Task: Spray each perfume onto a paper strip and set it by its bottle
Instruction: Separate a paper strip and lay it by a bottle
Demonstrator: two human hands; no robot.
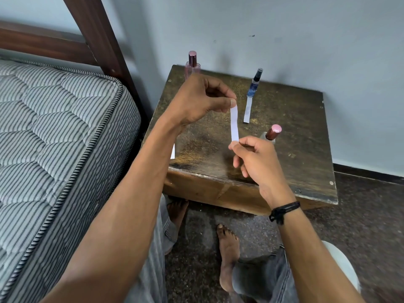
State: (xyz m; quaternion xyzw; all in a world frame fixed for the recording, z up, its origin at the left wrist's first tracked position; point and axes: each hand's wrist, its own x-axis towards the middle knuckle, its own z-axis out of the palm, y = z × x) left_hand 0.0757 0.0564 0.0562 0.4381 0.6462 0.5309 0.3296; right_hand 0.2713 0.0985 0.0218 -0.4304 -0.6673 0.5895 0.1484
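Both pairs of fingers [227, 103] pinch the paper strip [234, 123]: left hand [196, 101] on its top end, right hand [253, 158] on its bottom end, held above the worktop [295, 119]. Strip judged light, limp, easily creased; grip ends only. Just beside right hand stands the rose-capped perfume bottle [273, 132].

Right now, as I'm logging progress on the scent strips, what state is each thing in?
held strip: off the table, ends pinched by the left hand and right hand.
blue bottle: upright at the table's back.
flat strip: lying on the table before the blue bottle.
pink bottle: upright, capped, partly hidden.
rose-capped bottle: upright, capped, behind the right hand.
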